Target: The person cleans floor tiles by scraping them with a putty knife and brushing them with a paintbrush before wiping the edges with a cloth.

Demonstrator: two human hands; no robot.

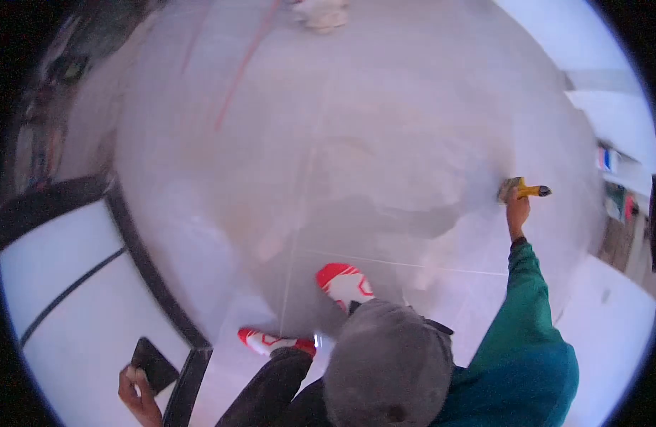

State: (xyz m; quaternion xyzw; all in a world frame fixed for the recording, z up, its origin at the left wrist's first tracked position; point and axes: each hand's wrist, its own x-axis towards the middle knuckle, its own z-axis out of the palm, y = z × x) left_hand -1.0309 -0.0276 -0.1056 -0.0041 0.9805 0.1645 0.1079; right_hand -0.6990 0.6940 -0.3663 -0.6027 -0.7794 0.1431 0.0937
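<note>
My right hand [516, 212] is stretched out over the tiled floor [385, 121]. It grips a yellow-handled tool [531, 191] near its broad, greyish-brown head; the handle, dark at its end, points right. At the lower left, my left hand [138, 398] has its fingers bent around the edge of a thin, dark rectangular plate [156, 364], which overlaps a white panel in this view. Pale, dusty streaks and smears cover the floor between the two hands.
A white panel [72, 285] with a dark frame stands at left. My feet in red-and-white socks [346, 285] are on the floor beyond a grey cap [388, 363]. A pale bundle [321, 14] lies at the top. White shelving [612, 192] holding small items lines the right.
</note>
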